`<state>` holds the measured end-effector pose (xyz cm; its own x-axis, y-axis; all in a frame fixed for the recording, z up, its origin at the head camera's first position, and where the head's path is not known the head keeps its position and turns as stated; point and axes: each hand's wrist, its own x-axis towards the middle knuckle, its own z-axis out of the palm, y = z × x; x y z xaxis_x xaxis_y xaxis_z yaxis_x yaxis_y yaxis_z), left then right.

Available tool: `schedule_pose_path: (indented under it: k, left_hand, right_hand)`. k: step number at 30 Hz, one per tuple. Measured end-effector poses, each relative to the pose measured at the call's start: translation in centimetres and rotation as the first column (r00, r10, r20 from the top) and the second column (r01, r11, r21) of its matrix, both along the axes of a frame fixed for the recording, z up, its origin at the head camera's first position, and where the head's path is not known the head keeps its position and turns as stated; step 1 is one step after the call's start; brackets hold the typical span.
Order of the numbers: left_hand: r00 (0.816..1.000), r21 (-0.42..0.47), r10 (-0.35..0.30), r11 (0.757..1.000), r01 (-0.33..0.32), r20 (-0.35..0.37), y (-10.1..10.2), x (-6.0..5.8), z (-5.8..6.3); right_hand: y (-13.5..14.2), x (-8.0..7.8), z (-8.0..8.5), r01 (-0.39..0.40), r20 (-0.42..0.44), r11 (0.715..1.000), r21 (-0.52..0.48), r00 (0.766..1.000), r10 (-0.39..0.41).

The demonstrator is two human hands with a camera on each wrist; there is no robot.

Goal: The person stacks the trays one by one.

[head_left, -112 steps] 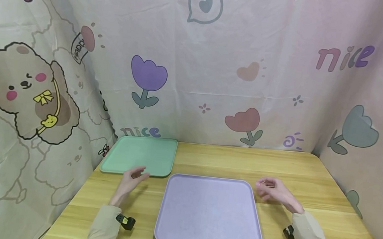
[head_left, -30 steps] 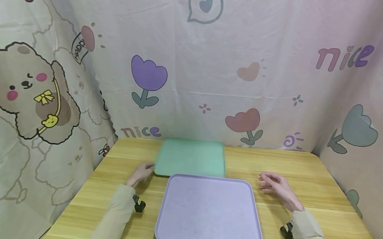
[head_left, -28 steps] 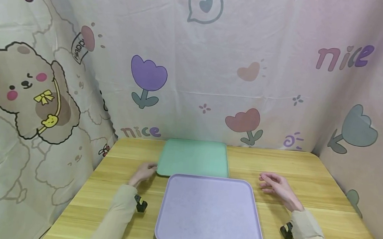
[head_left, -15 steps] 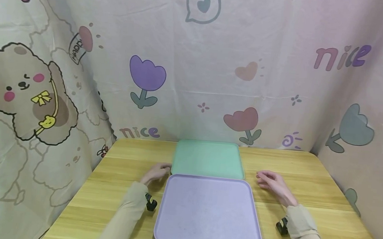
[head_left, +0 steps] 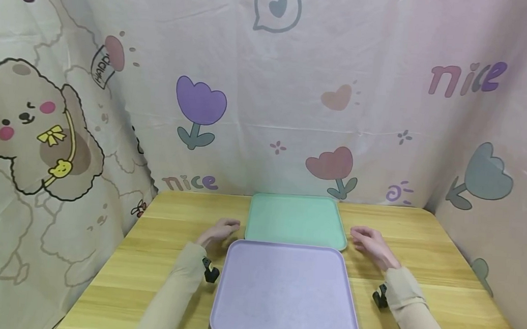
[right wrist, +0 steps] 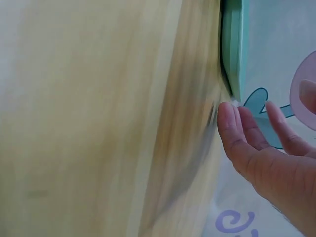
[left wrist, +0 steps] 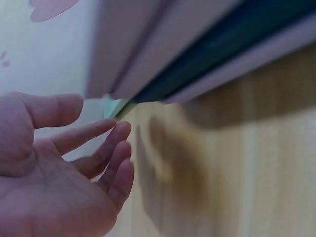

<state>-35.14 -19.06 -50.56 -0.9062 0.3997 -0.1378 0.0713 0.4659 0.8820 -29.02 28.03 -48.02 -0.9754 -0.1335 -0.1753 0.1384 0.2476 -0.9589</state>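
A mint green tray lies flat at the back of the table, right behind a larger lilac tray. My left hand is just off the green tray's left edge, fingers loosely bent and nothing in them. In the left wrist view the left hand shows its palm, thumb apart from the fingers. My right hand hovers by the green tray's right edge, also holding nothing. The right wrist view has the right hand's fingers close to the corner of the green tray.
The lilac tray tops a stack; the left wrist view shows pale layers and a dark one in its side. Wooden tabletop extends on both sides. A printed curtain hangs behind the table and along both sides.
The green tray has slid right from the back left corner to behind the lilac tray, with my left hand at its edge. That hand has since come off it; my right hand moved slightly forward.
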Motion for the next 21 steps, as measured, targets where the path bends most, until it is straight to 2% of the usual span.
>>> schedule_pose_path:
  k: [1, 2, 5, 7, 11, 15, 21]
  left_hand:
    - [0.999, 0.033, 0.010, 0.999, -0.012, 0.047, 0.1, 0.1, 0.6]
    - [0.992, 0.040, 0.045, 0.998, -0.050, 0.116, 0.6, 1.1, 2.1]
    - [0.979, 0.127, 0.038, 0.990, -0.064, 0.199, 0.9, 1.6, 3.6]
    - [0.973, 0.156, 0.027, 0.986, -0.064, 0.229, 1.1, 2.0, 4.6]
    - [0.969, 0.180, -0.007, 0.983, -0.039, 0.247, 1.3, 2.0, 4.8]
    - [0.973, 0.168, -0.007, 0.985, -0.033, 0.231, 1.5, 1.7, 4.6]
    - [0.951, 0.243, 0.000, 0.967, -0.080, 0.309, 1.8, 1.6, 4.5]
  right_hand:
    - [0.0, -0.1, 0.0, -0.004, 0.004, 1.000, -0.003, 1.000, 0.004]
    - [-0.1, -0.3, 0.0, -0.009, 0.005, 1.000, -0.005, 1.000, 0.009]
    - [-0.3, -0.7, 0.1, -0.022, 0.008, 0.999, -0.024, 1.000, 0.022]
    - [-0.4, -1.0, 0.1, -0.033, 0.013, 0.999, -0.036, 0.999, 0.033]
    - [-0.6, -1.8, 0.0, -0.028, 0.041, 0.996, -0.089, 0.999, 0.032]
    - [-0.8, -2.5, -0.1, -0.015, 0.067, 0.987, -0.162, 0.997, 0.026]
    - [-1.2, -3.2, -0.1, 0.022, 0.105, 0.968, -0.249, 0.994, 0.004]
